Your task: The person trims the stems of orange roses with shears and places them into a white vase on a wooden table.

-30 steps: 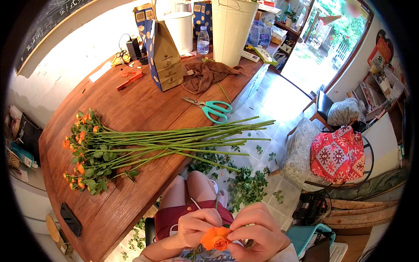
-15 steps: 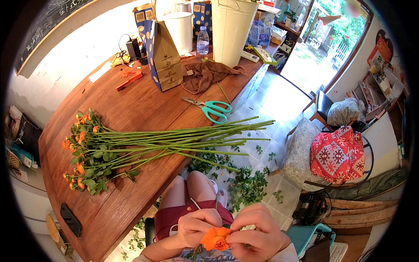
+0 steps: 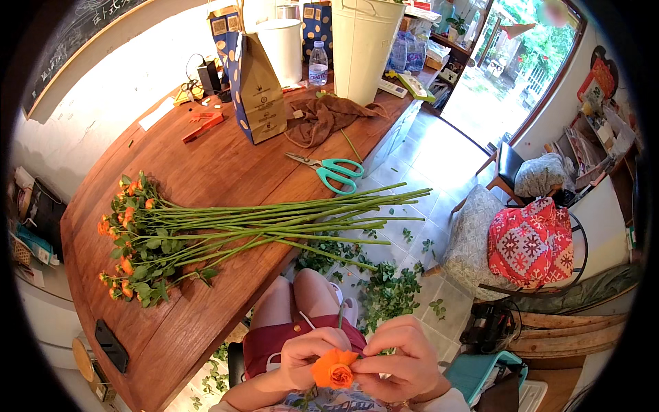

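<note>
Low in front of my lap, an orange rose (image 3: 334,369) faces up between my two hands. My left hand (image 3: 307,351) is closed around it just below the bloom, with green stem showing above the fingers and leaves beneath. At the flower's right edge, my right hand (image 3: 401,357) pinches with thumb and forefinger; exactly which part lies between the tips is hidden. A bundle of orange roses (image 3: 127,213) lies on the wooden table (image 3: 206,158), its long bare green stems (image 3: 302,223) reaching past the right edge. Teal-handled scissors (image 3: 333,172) rest behind those stems, blades leftward.
Toward the back stand a paper bag (image 3: 261,99), a cream bucket (image 3: 364,55), a water bottle (image 3: 318,65) and a crumpled brown cloth (image 3: 329,117). A phone (image 3: 110,345) lies near the table's front left. Cut leaves (image 3: 390,295) litter the tiled floor. Cushioned chairs (image 3: 473,240) stand right.
The rose has turned and shifted slightly left, showing more of its face. My right fingers have drawn back a little from over its petals. The table's contents look unchanged.
</note>
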Available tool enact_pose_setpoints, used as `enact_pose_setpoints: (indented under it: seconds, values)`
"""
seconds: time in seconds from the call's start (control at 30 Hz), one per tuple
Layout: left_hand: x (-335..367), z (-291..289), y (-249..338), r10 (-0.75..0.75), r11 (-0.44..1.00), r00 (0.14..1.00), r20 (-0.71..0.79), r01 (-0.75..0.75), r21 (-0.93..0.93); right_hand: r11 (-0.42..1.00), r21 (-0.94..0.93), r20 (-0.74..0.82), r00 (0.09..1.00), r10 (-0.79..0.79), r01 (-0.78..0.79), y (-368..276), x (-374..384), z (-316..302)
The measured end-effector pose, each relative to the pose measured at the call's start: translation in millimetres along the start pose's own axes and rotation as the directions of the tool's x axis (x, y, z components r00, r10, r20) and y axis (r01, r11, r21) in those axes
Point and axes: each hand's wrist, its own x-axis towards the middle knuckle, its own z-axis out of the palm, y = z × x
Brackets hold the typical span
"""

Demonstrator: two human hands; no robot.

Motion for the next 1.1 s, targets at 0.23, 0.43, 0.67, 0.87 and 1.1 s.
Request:
enact_pose_setpoints:
  seconds: [0.23, 0.43, 0.67, 0.87, 1.1]
  values:
    - [-4, 1, -4, -0.06, 0.996, 0.998, -0.004, 0.059, -0.068, 0.98, 0.196, -0.14, 0.99, -0.003, 0.031, 19, -11, 17]
    - [-9, 4, -3, -0.12, 0.988, 0.992, -0.036, 0.116, -0.099, 0.963, 0.25, -0.187, 0.98, -0.059, 0.106, 26, -7, 25]
    - [-10, 6, -3, -0.146, 0.963, 0.982, -0.118, 0.114, -0.246, 0.964, 0.249, -0.191, 0.981, -0.041, 0.089, 33, -7, 29]
    - [-4, 4, -2, -0.074, 0.988, 0.996, -0.054, 0.066, -0.14, 0.965, 0.259, -0.269, 0.962, 0.036, 0.036, 27, -11, 15]
    - [-1, 5, 5, -0.024, 1.0, 0.999, -0.037, 0.024, 0.002, 0.972, 0.221, -0.288, 0.958, -0.006, 0.073, 8, -9, 17]
